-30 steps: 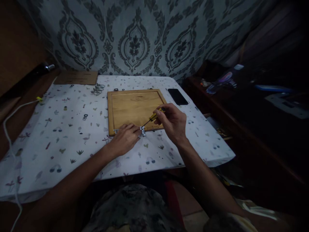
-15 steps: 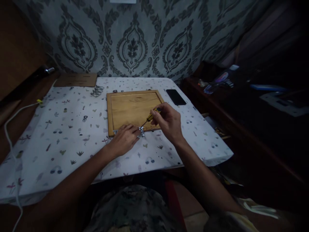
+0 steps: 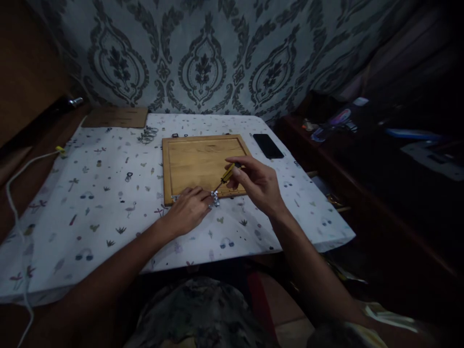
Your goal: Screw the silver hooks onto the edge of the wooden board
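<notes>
A framed wooden panel [image 3: 199, 157], like a small cabinet door, lies flat on the cloth-covered table. At its near edge sits a silver metal hinge [image 3: 215, 198]. My left hand [image 3: 190, 208] presses over the hinge and that edge, fingers together, hiding part of the metal. In my right hand [image 3: 259, 183] is a yellow and black screwdriver [image 3: 227, 173], held between thumb and fingers. Its shaft slants down to the left, the tip at or just above the hinge; contact is too small to tell.
A black phone [image 3: 268, 146] lies right of the panel. Behind and left are a pile of metal hinges [image 3: 148, 135], a brown cardboard piece [image 3: 115, 117] and a small dark ring-like part [image 3: 128, 177]. A white cable [image 3: 14, 208] runs along the left side. A plastic bottle [image 3: 335, 121] lies at right.
My right hand has shifted its grip on the screwdriver, the index finger now stretched out over the handle. My left hand stays on the hinge. The whole view has shifted slightly.
</notes>
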Tool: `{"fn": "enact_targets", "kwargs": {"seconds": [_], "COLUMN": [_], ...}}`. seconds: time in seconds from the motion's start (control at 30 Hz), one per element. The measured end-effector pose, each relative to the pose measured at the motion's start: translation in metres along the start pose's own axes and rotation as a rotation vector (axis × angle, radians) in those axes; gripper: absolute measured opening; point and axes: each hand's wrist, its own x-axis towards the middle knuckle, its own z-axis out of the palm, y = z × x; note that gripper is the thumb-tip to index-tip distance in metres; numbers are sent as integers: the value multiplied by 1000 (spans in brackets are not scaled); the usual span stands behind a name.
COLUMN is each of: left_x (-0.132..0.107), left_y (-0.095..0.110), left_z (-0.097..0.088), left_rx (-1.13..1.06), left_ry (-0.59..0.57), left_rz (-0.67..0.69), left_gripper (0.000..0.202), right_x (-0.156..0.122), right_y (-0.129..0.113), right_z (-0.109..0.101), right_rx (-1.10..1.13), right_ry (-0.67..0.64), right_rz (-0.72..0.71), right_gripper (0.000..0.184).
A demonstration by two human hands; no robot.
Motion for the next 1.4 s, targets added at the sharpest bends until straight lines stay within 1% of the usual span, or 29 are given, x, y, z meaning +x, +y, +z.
{"fn": "enact_targets", "kwargs": {"seconds": [0.1, 0.17, 0.23, 0.37, 0.43, 0.47, 0.53, 0.6, 0.63, 0.73, 0.8, 0.87, 0.97, 1.03, 1.1, 1.17, 1.23, 1.3, 1.33, 1.4], "left_x": [-1, -1, 0, 0, 0, 0, 0, -1, -1, -1, 0, 0, -1, -1, -1, 0, 0, 0, 0, 0], "left_y": [0, 0, 0, -1, -1, -1, -1, -1, 0, 0, 1, 1, 1, 1, 0, 0, 0, 0, 0, 0], "left_z": [1, 1, 1, 1, 1, 1, 1, 1, 0, 0, -1, -2, -3, -2, -1, -1, 0, 1, 1, 2], "left_rx": [4, 6, 6, -13, -16, -15, -14, -14, -13, -7, -14, -20, -15, -9, -4, 6, 16, 23, 21, 11], "left_ry": [9, 5, -2, -7, -9, -9, -3, -1, -3, -13, -18, -18, -15, -16, -15, -18, -29, -29, -23, -5], "left_rz": [-1, -6, -6, -3, -1, -1, -6, -10, -10, -17, -22, -20, -10, -13, -15, -14, -17, -22, -22, -18], "left_gripper": [19, 19, 21, 23, 23, 22, 23, 22, 22, 22, 22, 23, 22, 21, 20, 21, 21, 20, 20, 20], "right_x": [1, 2, 2, 3, 3, 3, 4, 5, 5, 6, 4, 3, 1, 1, 2, 2, 1, 0, 0, 0], "right_y": [0, -1, -1, -2, -3, -3, -3, -2, -2, -2, -3, -4, -3, -2, -2, -3, -4, -5, -6, -5], "right_z": [5, 8, 8, 0, -3, -3, -1, 3, 4, 4, 1, -1, -1, 1, 1, 0, -2, -3, -2, 1], "right_rx": [-7, 7, 51, 75, 59, 53, 53, 68, 82, 111, 98, 72, 36, 38, 66, 86, 71, 47, 37, 32], "right_ry": [122, 162, 140, -15, -59, -47, 27, 87, 90, 24, -34, -60, 9, 56, 45, -2, -55, -84, -77, -15], "right_rz": [40, 71, 86, 36, 27, 33, 52, 74, 80, 73, 48, 37, 53, 79, 93, 77, 48, 49, 58, 75], "right_gripper": [38, 42, 43, 43, 40, 39, 40, 45, 48, 46, 45, 44, 40, 42, 43, 42, 42, 39, 37, 38]}}
